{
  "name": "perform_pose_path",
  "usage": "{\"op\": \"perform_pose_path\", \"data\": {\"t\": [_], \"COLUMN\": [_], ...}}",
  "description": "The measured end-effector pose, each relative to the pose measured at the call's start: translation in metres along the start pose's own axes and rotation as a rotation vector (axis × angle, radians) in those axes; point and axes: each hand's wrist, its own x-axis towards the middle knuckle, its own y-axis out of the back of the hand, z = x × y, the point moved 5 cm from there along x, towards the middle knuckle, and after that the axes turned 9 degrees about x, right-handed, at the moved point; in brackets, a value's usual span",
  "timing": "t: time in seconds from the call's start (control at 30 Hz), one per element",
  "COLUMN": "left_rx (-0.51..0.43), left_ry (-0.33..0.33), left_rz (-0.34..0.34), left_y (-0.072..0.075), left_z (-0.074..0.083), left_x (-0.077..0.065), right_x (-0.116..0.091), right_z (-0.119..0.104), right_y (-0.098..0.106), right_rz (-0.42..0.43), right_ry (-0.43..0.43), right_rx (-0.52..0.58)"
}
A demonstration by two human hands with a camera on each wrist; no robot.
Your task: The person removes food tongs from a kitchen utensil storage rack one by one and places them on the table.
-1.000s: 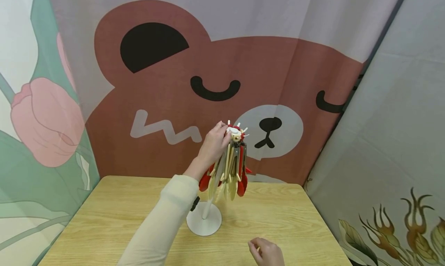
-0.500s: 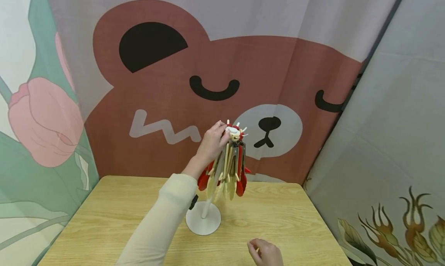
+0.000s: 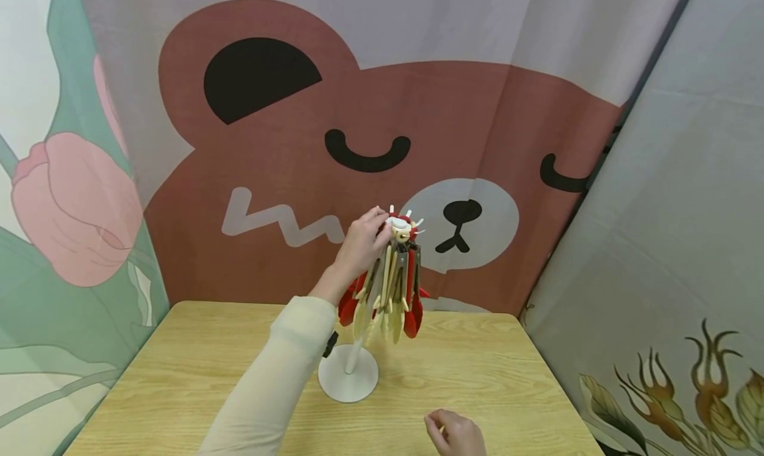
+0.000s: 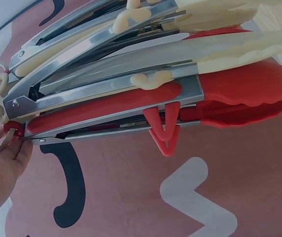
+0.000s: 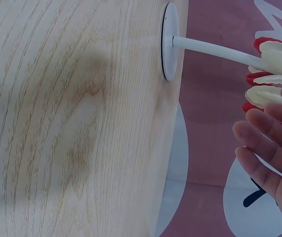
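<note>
Several kitchen tongs with steel arms and red or cream tips hang around a white stand (image 3: 340, 384) on the table. At the stand's top, my left hand (image 3: 363, 240) pinches the red end loop of a pair of red tongs (image 4: 106, 109), as the left wrist view shows. Beside them hang cream tongs (image 4: 249, 52), their end loops on the stand's pale hooks. Low at the table's front, my right hand (image 3: 458, 435) holds nothing, its fingers loosely bent. In the right wrist view the hanging tips appear beyond its fingers.
The stand's round base (image 5: 169, 44) rests on a wood-grain table (image 3: 477, 370). Behind it hangs a curtain (image 3: 268, 158) with a brown bear print, and a grey flowered curtain (image 3: 674, 244) is at the right. A black strap piece (image 3: 330, 344) sits by the left sleeve.
Hardly anything differs. The view has shifted slightly, and the left hand stays at the stand's top while the right hand keeps its place.
</note>
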Motion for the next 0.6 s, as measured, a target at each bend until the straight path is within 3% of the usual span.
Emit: {"op": "perform_pose_path", "data": {"t": [0.6], "left_rx": [-0.056], "left_ry": [-0.014], "left_rz": [-0.002], "left_y": [0.0021], "left_z": [-0.0046], "left_x": [0.0001], "right_x": [-0.0009], "right_z": [0.0001], "right_y": [-0.0004], "right_rz": [0.003], "right_ry": [-0.002], "right_rx": [0.006]}}
